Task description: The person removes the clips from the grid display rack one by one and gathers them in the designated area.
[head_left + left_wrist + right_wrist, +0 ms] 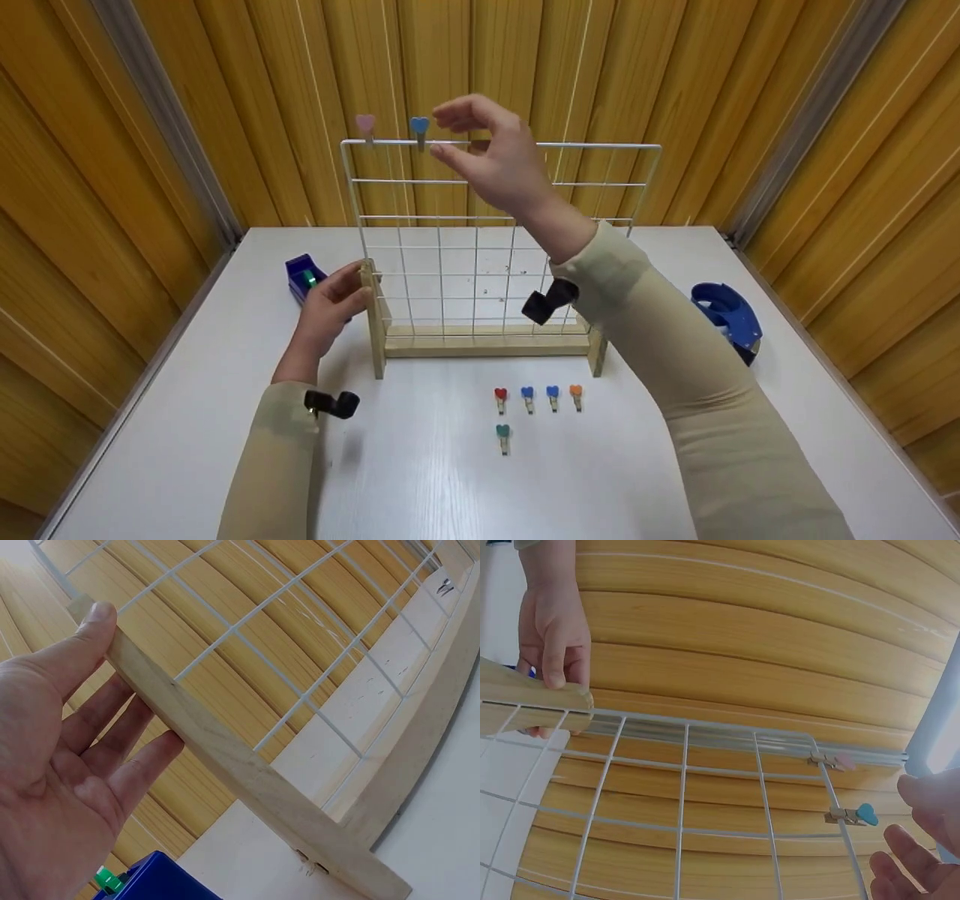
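Note:
A white wire grid (439, 247) stands upright in a wooden frame (487, 346). My left hand (326, 315) grips the frame's left wooden post (217, 742), thumb on one side and fingertips on the other. Clipped to the grid's top bar are a pink heart clothespin (365, 124) at the left corner and a blue heart clothespin (419, 125) to its right. My right hand (502, 157) is raised just right of the blue one, thumb and fingers spread apart. In the right wrist view a gap shows between those fingers and the blue heart (866, 814).
On the white table before the frame lie a red clothespin (501, 400), two blue ones (528, 399), an orange one (576, 397) and a green one (503, 439). A blue tape dispenser (727, 319) sits at right, a dark blue holder (300, 274) with a green part at left.

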### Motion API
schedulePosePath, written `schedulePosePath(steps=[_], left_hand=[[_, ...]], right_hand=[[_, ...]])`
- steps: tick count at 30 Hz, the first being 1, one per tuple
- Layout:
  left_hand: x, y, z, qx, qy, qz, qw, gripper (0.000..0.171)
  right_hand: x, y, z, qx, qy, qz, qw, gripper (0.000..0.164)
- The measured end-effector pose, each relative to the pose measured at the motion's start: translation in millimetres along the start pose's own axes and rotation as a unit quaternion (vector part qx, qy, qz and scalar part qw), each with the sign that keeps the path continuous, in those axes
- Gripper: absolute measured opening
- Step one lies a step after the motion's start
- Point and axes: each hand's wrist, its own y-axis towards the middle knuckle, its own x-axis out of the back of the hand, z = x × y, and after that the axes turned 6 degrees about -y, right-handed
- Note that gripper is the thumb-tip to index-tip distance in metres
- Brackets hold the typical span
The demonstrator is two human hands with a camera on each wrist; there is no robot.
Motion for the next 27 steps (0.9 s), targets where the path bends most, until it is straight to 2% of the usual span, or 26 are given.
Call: schedulePosePath(steps=[3, 7, 12, 15, 20, 27], left_hand=[[-0.4, 1.3, 0.5, 0.002, 0.001, 0.002, 1.0, 0.055], [0.0, 1.7, 1.1, 0.01, -0.005, 0.003, 0.9999, 0.055], [1.6, 1.2, 1.5, 0.008, -0.014, 0.007, 0.9998, 0.055], [1.4, 1.0, 1.0, 0.004, -0.021, 0.009, 0.9997, 0.055], [0.5, 0.2, -0.4, 0.005, -0.023, 0.01, 0.9997, 0.056], [-0.3, -0.1, -1.6, 0.01, -0.017, 0.01, 0.9998, 0.056]], right_hand=[[-2.3, 14.2, 0.0, -0.004, -0.043, 0.008, 0.999, 0.035], [-6.2, 25.9, -0.9, -0.013, -0.099, 0.04, 0.994, 0.038], [-10.4, 32.9, 0.2, -0.049, -0.106, 0.076, 0.99, 0.035], [-11.5, 32.6, 0.6, -0.054, -0.093, 0.069, 0.992, 0.029], [-13.0, 28.4, -1.8, -0.032, -0.074, 0.041, 0.996, 0.02], [-14.6, 24.5, -4.4, -0.008, -0.078, 0.01, 0.997, 0.016]])
